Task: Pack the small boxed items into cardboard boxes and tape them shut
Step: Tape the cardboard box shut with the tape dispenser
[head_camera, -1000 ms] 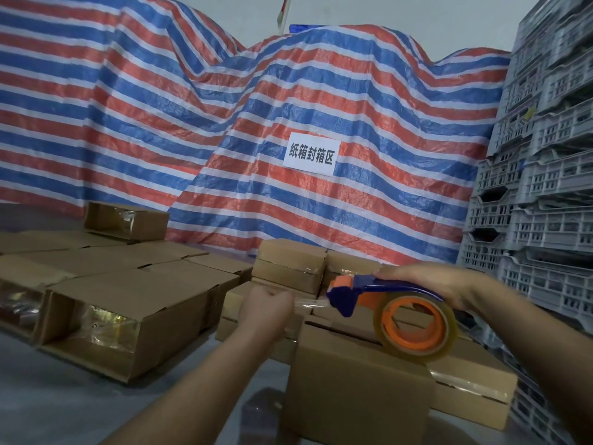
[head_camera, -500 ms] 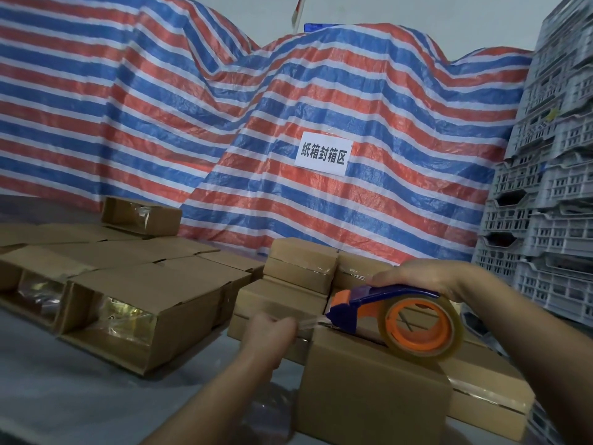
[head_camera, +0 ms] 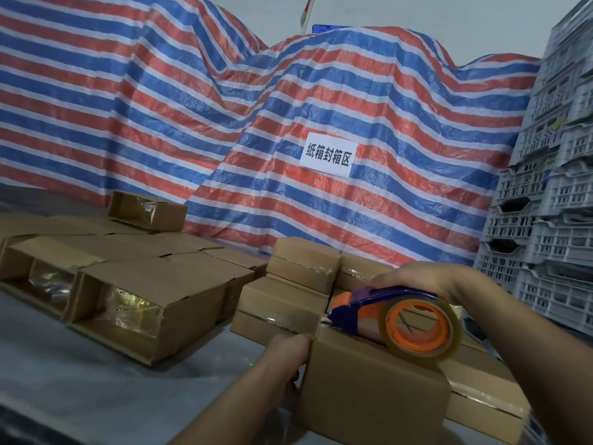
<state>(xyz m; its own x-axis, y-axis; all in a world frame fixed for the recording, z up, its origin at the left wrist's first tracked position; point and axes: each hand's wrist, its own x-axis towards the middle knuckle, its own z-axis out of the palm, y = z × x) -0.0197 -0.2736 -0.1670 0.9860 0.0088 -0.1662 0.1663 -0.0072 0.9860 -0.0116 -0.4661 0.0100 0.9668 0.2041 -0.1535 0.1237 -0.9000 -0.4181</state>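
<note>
The cardboard box (head_camera: 372, 390) being sealed stood at about five o'clock in the view, on the grey surface (head_camera: 80, 374), touching the taped boxes (head_camera: 305, 268) stacked behind it at twelve o'clock. The right hand (head_camera: 423, 277) gripped the tape dispenser (head_camera: 385, 311) from above, fingers curled round its blue handle, with the blade end resting on the box's top near its far left corner and the clear roll on its orange core hanging toward three o'clock. The left hand (head_camera: 288, 351) pressed against the box's left wall at nine o'clock, fingers bent onto the edge, apparently pinning the tape's free end there, though the tape itself was too clear to make out. The box looked light and fairly stiff, likely to slide on the smooth surface when the tape was drawn across, so bracing it low on a side wall seemed wise; its top flaps would probably give under hard pressure in the middle. The film seemed thin and clingy, best held by its end only. At nine to ten o'clock lay open cartons (head_camera: 118, 316) with shiny wrapped items inside, not yet closed.
</note>
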